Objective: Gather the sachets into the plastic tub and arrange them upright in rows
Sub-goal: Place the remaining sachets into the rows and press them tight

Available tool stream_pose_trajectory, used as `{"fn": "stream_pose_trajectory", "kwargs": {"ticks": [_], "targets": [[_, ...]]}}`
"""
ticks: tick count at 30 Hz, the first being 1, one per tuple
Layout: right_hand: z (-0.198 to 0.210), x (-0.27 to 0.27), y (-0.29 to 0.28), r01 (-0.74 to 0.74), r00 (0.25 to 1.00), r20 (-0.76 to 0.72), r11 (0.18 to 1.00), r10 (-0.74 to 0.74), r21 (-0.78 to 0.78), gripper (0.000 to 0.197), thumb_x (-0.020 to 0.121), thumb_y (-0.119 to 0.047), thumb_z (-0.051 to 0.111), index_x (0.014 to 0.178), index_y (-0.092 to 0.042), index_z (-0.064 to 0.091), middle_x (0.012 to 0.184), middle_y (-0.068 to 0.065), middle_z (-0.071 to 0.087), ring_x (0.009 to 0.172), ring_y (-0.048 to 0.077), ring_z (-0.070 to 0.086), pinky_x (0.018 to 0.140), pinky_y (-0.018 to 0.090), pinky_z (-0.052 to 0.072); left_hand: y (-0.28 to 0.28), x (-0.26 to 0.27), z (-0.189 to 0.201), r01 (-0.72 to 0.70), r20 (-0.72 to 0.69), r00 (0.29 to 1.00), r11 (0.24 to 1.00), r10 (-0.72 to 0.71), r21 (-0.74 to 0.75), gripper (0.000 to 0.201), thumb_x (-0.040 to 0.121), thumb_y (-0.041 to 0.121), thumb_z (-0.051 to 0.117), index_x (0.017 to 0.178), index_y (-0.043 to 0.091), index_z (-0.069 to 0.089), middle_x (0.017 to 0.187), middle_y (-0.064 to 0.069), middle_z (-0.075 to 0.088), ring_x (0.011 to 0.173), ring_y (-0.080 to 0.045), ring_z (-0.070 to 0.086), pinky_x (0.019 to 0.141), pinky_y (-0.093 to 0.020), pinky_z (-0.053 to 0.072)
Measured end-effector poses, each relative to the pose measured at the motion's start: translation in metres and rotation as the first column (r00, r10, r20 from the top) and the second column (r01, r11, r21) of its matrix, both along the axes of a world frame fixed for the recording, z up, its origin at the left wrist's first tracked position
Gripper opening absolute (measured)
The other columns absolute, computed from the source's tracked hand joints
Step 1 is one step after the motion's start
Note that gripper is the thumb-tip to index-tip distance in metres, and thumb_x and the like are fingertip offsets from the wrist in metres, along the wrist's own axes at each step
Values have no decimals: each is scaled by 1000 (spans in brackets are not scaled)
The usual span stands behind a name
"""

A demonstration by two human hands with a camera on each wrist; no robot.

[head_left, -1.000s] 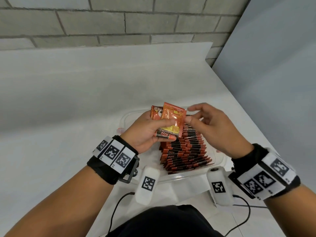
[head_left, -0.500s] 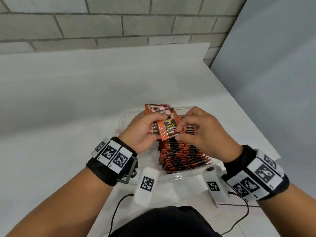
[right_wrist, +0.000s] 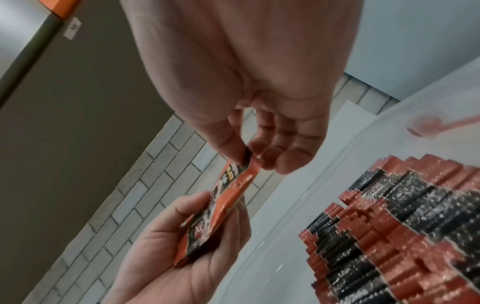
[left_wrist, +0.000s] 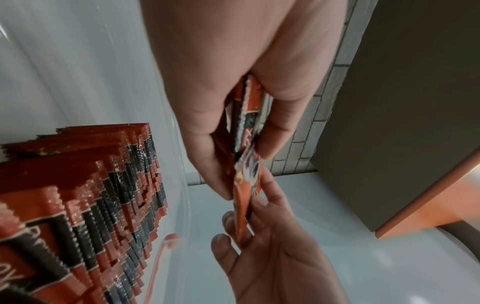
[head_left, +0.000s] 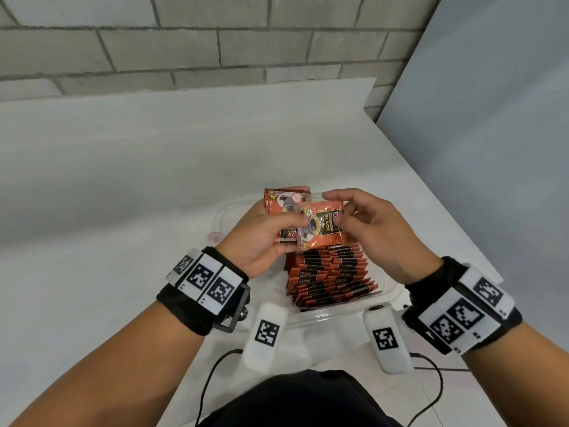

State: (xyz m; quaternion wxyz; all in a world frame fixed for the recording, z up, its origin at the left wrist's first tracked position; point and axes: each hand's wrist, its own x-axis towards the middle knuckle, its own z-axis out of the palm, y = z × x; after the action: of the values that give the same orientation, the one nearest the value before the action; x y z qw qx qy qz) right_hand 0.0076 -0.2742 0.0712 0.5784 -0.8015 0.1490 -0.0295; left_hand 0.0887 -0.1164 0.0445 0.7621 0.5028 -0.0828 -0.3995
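My left hand (head_left: 261, 235) grips a small bunch of orange and black coffee sachets (head_left: 284, 204) above the clear plastic tub (head_left: 391, 294). One sachet (head_left: 323, 226) from the bunch lies fanned out to the right, and my right hand (head_left: 363, 223) pinches its top edge between thumb and fingers (right_wrist: 233, 148). In the left wrist view the bunch (left_wrist: 246, 115) sits between thumb and fingers (left_wrist: 275, 131). Below both hands, rows of sachets (head_left: 329, 275) stand upright in the tub, filling its right part.
The tub sits near the front right corner of a white table (head_left: 123, 211). A brick wall (head_left: 215, 41) runs behind the table and a grey panel (head_left: 492, 118) stands on the right. Cables (head_left: 209, 380) hang from the wrist cameras.
Both hands have stayed over the tub. The right hand took hold of one sachet from the left hand's bunch, turned it printed side up and drew it slightly right.
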Motion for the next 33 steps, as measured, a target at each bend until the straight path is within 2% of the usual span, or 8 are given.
{"fn": "stream_pose_trajectory", "kwargs": {"ticks": [3,5,10,14,17,24,29,33], "targets": [[0,-2,0,29,999,-36,979,-22,200,38,91,-2,58,123,-23,55,76,-1,61,68,14,63,59,27,57,0,-1,0,-15,13,1000,1000,16,-26,37,83,-16,53,104,13,63,99,-10,70,95,-25,67,82,-40,56],[1,-4,-3,34,998,-53,960,-20,279,29,88,-1,61,115,-12,57,76,2,66,67,17,65,57,27,57,1,-1,0,-1,26,1000,999,1,-32,34,82,-15,55,103,11,63,102,-13,69,96,-27,66,82,-40,56],[7,-14,-31,-66,998,-22,992,64,-107,12,88,-6,62,96,-14,63,86,5,70,75,22,66,65,30,55,2,3,-1,-56,-104,993,998,52,-35,22,79,11,62,101,9,59,92,-11,69,85,-23,67,81,-38,55],[8,-29,-55,-371,927,-241,796,287,-478,18,90,-12,62,89,-30,66,83,-13,69,81,11,64,74,29,52,2,5,-1,-109,-142,984,994,109,7,11,90,11,56,101,9,58,84,-9,68,73,-19,63,75,-34,55],[6,-41,-58,-479,875,-351,710,334,-517,22,90,-9,62,88,-31,67,80,-20,68,79,5,63,73,16,47,0,4,0,-103,-136,985,995,104,21,10,92,11,54,101,11,59,83,-8,69,75,-20,63,74,-34,55],[-9,-50,-47,-596,795,-480,625,371,-504,28,95,-12,54,104,-32,71,100,-20,69,89,-1,62,83,18,48,-2,1,1,-73,-125,989,996,79,53,9,92,13,54,99,11,59,82,-6,70,76,-19,63,76,-34,54],[-18,-49,-44,-598,801,-504,486,324,-638,23,94,-20,57,108,-30,71,96,-9,58,84,6,51,74,15,37,-2,1,2,-67,-110,991,995,75,68,8,94,14,53,94,12,60,82,-6,68,75,-18,62,74,-33,53],[-18,-46,-43,-591,805,-510,482,303,-647,13,89,-18,61,85,-30,63,82,-14,64,75,7,56,65,15,32,-2,0,1,-71,-111,991,995,79,67,7,93,13,54,96,12,61,83,-7,69,74,-18,64,71,-32,55]]}}
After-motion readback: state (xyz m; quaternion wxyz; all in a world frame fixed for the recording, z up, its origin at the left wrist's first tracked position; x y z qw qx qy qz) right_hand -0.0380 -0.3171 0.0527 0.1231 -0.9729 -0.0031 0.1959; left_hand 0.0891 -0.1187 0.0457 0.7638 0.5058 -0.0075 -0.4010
